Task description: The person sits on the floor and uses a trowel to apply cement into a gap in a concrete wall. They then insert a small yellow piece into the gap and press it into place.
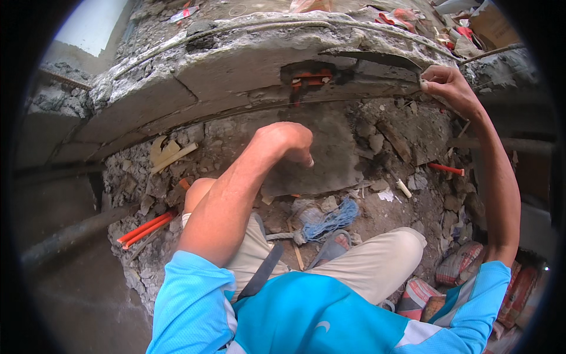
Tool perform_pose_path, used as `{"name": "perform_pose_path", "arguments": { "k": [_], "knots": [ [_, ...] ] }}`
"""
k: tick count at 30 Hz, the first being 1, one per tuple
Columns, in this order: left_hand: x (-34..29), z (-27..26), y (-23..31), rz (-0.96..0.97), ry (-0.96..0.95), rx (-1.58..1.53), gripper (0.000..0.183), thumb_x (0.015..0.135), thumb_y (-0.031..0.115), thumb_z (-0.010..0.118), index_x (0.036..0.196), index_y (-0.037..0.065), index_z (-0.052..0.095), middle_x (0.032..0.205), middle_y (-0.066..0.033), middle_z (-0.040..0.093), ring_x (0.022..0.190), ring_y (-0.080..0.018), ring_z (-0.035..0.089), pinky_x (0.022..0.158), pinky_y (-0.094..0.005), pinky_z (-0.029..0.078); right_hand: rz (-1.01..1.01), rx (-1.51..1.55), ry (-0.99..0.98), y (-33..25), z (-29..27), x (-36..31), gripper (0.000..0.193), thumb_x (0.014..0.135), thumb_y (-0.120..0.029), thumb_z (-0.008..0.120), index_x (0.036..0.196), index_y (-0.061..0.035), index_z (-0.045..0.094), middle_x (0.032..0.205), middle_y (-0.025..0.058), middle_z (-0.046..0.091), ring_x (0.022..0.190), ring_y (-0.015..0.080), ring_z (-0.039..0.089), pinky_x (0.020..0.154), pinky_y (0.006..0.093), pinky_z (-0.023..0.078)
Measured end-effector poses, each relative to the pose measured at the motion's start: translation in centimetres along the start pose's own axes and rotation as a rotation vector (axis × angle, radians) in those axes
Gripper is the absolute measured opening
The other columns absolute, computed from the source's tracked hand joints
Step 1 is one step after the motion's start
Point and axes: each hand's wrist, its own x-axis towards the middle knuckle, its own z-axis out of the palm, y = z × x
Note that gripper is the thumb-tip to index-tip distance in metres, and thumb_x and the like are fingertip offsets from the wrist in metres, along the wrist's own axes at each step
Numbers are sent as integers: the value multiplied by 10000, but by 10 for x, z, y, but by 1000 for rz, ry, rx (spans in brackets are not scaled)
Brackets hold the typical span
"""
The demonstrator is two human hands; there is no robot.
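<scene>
- Pinches, apparently, a thin dark strip (pixel 386 60) at the concrete ledge (pixel 236 71) in narrowed right hand (pixel 453 88) fingers.
- Curls left hand (pixel 289 140) above a grey patch (pixel 333 153); cannot tell its grip, with fingers mostly hidden.
- Might lose the strip through too slight a pinch.
- Below: rubble-strewn ground (pixel 377 215) with orange tubes (pixel 147 226) and blue netting (pixel 336 219); farther right, sacks (pixel 460 261).

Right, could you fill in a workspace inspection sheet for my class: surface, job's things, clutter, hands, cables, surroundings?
Surface: flat grey patch on rubble-strewn ground.
Job's things: dark strip along the wall; orange fitting in a recess.
Clutter: orange tubes at left; tangled blue cord near the foot.
Hands: left hand curled over the patch, contents hidden; right hand at the strip's right end, grip unclear.
Cables: nothing seen that is plainly electrical.
Surroundings: red-and-white bags lower right; pole at left.
</scene>
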Motion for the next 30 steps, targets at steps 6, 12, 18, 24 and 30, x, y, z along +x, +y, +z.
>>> {"name": "perform_pose_path", "arguments": {
  "k": [6,12,18,24,30],
  "knots": [
    [3,3,12,68,19,60,477,962,445,787,1232,53,807,1277,-161,780,1200,-368,730,981,-466,599,31,86,-95,10,22,1,299,949,-318,841,1001,-35,760,791,-18,669,716,59,615,581,267,466],
    [3,11,17,106,16,84,475,971,466,759,1150,29,816,1163,-186,794,1124,-403,737,948,-486,587,-95,6,-84,-4,58,49,308,927,-315,840,982,-18,777,828,15,714,772,105,658,676,307,520],
    [-7,9,15,109,51,83,476,971,455,762,1173,27,816,1195,-191,794,1156,-398,739,969,-486,591,-117,3,-6,8,40,51,344,944,-350,863,1015,-23,783,829,-7,690,739,80,614,647,296,495],
    [0,7,24,78,-12,78,479,977,449,760,1207,32,808,1224,-183,791,1177,-391,737,976,-489,596,-34,54,25,28,9,1,299,937,-314,853,983,-27,781,830,-28,686,807,72,626,751,286,517],
    [-6,15,35,131,-9,79,464,975,442,766,1210,45,807,1223,-172,793,1174,-392,737,975,-487,597,-12,107,-58,46,25,13,259,922,-268,851,960,-22,779,817,-28,695,790,63,616,738,281,500]
  ]
}}
